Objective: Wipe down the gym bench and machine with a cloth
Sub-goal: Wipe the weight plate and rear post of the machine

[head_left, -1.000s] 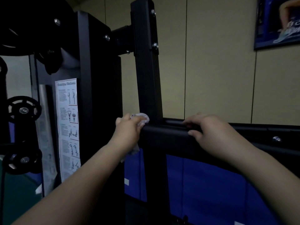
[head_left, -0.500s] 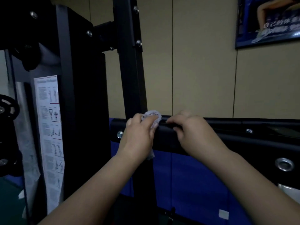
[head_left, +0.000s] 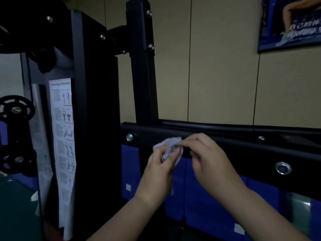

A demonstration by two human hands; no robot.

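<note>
Gripping a crumpled pale grey cloth (head_left: 171, 149), left hand (head_left: 159, 168) holds it while right hand (head_left: 206, 153) pinches its top edge (before black horizontal machine bar (head_left: 243, 145)).

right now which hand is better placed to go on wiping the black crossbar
Left, probably. The left hand already grips the bunched cloth just in front of the black crossbar. The right hand only pinches the cloth's edge with its fingers.
</note>
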